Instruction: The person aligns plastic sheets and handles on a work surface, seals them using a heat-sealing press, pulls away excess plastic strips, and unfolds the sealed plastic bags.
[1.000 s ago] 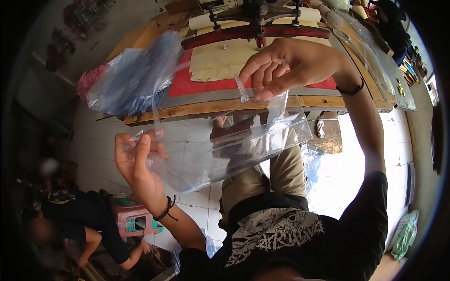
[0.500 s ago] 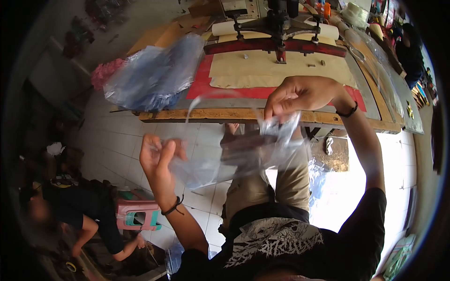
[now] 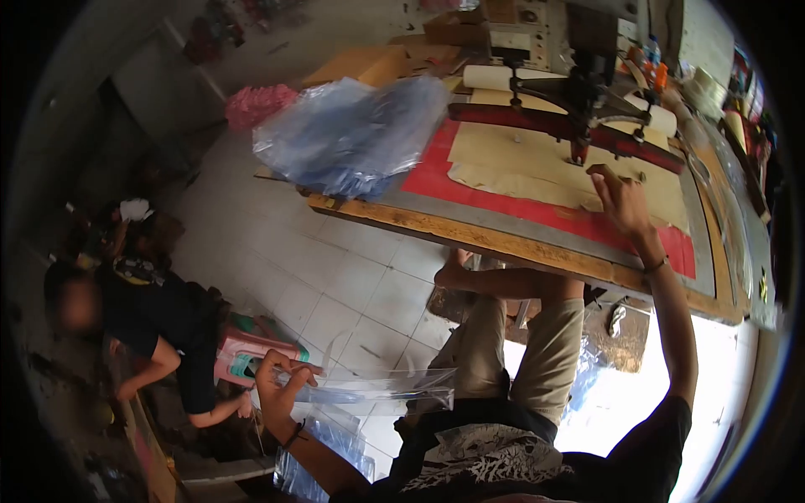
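My left hand [image 3: 285,384] is low on the left, its thumb and fingers closed on one end of a clear plastic bag [image 3: 386,387]. The bag stretches right across my lap, and a thin see-through strip loops up from it. My right hand [image 3: 622,201] is over the tan sheet [image 3: 520,168] on the press table, just in front of the press head. Its fingers are bent together near a small brown piece [image 3: 642,177]; whatever they pinch is hidden.
A press with a red bar [image 3: 511,119] spans the table above the sheet. A heap of clear plastic [image 3: 352,134] lies at the table's left corner. More plastic bags [image 3: 323,453] are below my left arm. Another person [image 3: 159,327] sits at left near a pink stool [image 3: 251,352].
My right hand has let go of the bag and moved onto the table by the press. My left hand has lowered with the bag. The view has shifted left.
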`<state>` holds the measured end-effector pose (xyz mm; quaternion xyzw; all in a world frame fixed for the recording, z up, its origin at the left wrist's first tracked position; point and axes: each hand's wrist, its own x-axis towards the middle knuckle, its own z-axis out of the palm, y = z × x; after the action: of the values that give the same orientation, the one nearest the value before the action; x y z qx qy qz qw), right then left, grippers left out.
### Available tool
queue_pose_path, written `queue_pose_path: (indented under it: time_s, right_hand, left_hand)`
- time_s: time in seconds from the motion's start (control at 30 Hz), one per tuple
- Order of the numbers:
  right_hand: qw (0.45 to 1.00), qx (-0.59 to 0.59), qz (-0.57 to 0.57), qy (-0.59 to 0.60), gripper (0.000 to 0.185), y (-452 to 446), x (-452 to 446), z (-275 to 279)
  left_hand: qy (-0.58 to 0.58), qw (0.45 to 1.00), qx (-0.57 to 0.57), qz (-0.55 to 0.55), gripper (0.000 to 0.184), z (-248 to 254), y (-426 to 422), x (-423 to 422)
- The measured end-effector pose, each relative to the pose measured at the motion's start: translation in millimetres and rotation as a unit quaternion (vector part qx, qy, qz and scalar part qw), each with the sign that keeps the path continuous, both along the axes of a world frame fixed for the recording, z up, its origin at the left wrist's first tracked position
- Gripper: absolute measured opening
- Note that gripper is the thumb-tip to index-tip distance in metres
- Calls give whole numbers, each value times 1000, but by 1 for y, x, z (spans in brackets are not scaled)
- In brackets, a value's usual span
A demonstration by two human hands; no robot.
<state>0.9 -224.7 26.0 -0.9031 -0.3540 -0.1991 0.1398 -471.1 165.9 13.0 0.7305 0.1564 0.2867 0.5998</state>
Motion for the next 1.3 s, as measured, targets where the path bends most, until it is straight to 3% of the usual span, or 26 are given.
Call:
queue_pose_path:
  time_s: [0.07, 0.2, 0.33, 0.37, 0.47, 0.5, 0.63, 0.73, 0.77, 0.87, 0.93, 1.0, 1.03, 1.07, 1.13, 1.3]
  right_hand:
    - [999, -39, 9, 28, 27, -2, 6, -3]
    - [990, 118, 10, 78, 26, 7, -3, 8]
    - [998, 8, 60, -11, 25, -2, 12, -12]
    - [1000, 23, 8, -5, 25, -5, 11, -10]
    - [995, 100, -11, 12, 25, -5, 3, -1]
    - [999, -9, -2, -35, 25, -8, 15, -13]
    - [992, 121, -22, 16, 24, -4, 5, -2]
    - [997, 38, 43, -43, 27, -7, 18, -23]
    - [993, 59, 75, -67, 34, -10, 20, -24]
    - [983, 176, 42, 42, 38, 10, -28, 19]
    - [951, 277, 115, 76, 37, 29, -66, 35]
    - [918, 312, 229, 90, 22, 54, -118, 55]
    - [914, 240, 327, 10, 11, 66, -139, 75]
    - [898, 211, 387, 4, 9, 80, -157, 85]
    - [882, 219, 415, 45, 15, 109, -189, 90]
    - [884, 185, 427, -45, 22, 159, -215, 88]
  left_hand:
    - [38, 998, 11, 40, 29, 7, -6, -4]
    - [33, 998, -21, 56, 27, 7, -9, 3]
    - [75, 996, -26, 51, 25, 1, -27, 22]
    - [76, 996, -30, 31, 25, 0, -29, 27]
    - [42, 998, -30, 20, 27, -9, -36, 44]
    - [41, 999, -15, 28, 28, -6, -41, 50]
    - [-15, 999, -34, 18, 29, -5, -41, 59]
    - [-83, 996, -11, 37, 31, 2, -45, 67]
    - [-85, 994, -7, 63, 34, 7, -48, 70]
    - [-155, 985, -51, 64, 26, 11, -49, 82]
    - [-166, 980, -78, 75, 23, 22, -57, 93]
    - [-172, 978, -90, 71, 22, 33, -62, 99]
    - [-173, 979, -90, 61, 21, 39, -64, 100]
    - [-173, 979, -90, 50, 21, 44, -66, 101]
    - [-173, 980, -84, 52, 20, 56, -76, 105]
    - [-183, 979, -78, 38, 21, 68, -88, 108]
